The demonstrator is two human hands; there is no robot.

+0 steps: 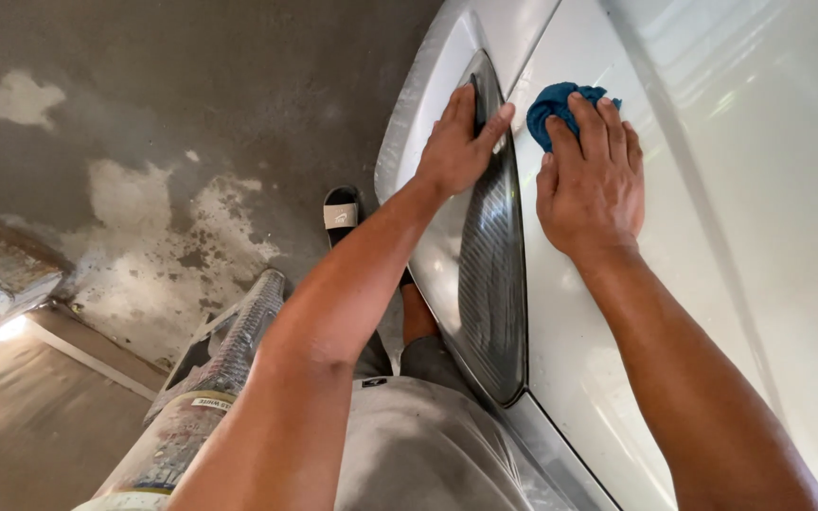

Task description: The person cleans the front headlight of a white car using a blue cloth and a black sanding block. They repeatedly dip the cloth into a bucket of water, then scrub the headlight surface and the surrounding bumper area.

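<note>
We press the blue cloth [560,106] flat under the right hand [591,180] on the white panel [674,284], beside the dark lamp [489,274]. Left hand [456,147] lies open, bracing the lamp. Best kept to even pressure, short strokes along the seam.

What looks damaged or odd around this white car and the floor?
The grey concrete floor has pale, flaky patches where the surface looks worn off. The white car body and dark ribbed tail-light show no visible damage.

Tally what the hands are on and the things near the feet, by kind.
Blue cloth, under the right hand: 1
Dark lamp lens, under the left hand: 1
White car panel: 1
Sandal: 1
Total: 4
</note>
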